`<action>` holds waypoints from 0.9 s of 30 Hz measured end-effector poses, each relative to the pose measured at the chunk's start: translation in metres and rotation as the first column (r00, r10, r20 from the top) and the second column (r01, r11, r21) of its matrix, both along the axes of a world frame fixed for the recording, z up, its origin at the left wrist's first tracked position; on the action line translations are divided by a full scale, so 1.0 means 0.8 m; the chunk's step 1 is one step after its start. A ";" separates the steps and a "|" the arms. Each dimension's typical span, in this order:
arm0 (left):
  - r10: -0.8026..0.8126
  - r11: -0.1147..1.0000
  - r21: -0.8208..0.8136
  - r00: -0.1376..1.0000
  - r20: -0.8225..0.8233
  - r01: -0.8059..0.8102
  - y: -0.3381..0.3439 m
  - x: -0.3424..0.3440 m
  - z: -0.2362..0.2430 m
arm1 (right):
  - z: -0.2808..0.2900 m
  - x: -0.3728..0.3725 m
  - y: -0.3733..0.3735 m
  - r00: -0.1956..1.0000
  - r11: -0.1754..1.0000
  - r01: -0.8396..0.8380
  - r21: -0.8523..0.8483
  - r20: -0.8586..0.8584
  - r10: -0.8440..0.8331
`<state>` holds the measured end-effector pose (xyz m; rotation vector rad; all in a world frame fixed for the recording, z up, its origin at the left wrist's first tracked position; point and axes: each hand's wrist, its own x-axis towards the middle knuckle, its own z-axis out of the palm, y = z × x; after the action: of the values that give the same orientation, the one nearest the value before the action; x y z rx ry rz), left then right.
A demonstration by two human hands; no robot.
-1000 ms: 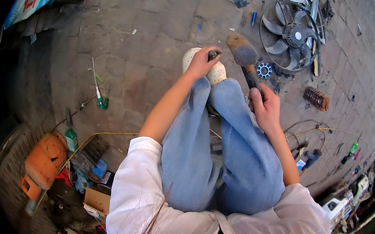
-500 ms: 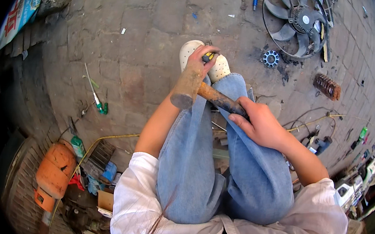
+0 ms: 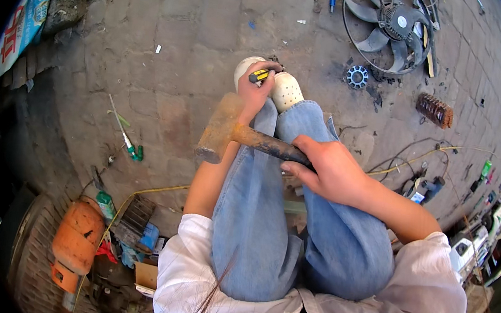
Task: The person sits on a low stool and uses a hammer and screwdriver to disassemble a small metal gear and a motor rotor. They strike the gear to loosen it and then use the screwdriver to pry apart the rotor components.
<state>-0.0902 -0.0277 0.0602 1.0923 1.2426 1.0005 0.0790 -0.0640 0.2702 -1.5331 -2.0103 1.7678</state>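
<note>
A rusty, rough metal hammer (image 3: 237,135) crosses matt blue denim jeans (image 3: 268,219) above perforated cream plastic clogs (image 3: 282,89) on rough stone paving (image 3: 197,22).

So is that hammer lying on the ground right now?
No, the right hand grips the hammer by its handle, its head raised above the left forearm.

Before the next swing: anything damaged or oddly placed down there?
The hammer in the right hand has a rusty handle and worn head. The left hand holds a yellow-handled tool right at the white shoes.
</note>
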 end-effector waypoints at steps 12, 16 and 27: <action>0.001 0.994 0.108 0.998 -0.065 0.006 -0.010 0.002 -0.021 | 0.032 -0.010 0.008 0.997 0.994 -0.034 0.103 -0.062 0.040; -0.017 0.999 0.041 0.998 -0.064 0.020 -0.010 0.010 -0.016 | 0.004 -0.009 0.005 0.970 0.998 0.059 0.014 0.236 -0.061; 0.114 0.993 0.010 0.993 -0.028 -0.114 0.000 -0.010 -0.031 | 0.012 -0.004 0.004 0.995 0.995 0.095 0.040 0.035 -0.096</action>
<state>-0.0982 -0.0276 0.0356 1.0544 1.3369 1.0809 0.0755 -0.0610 0.2794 -1.6326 -1.9397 1.6681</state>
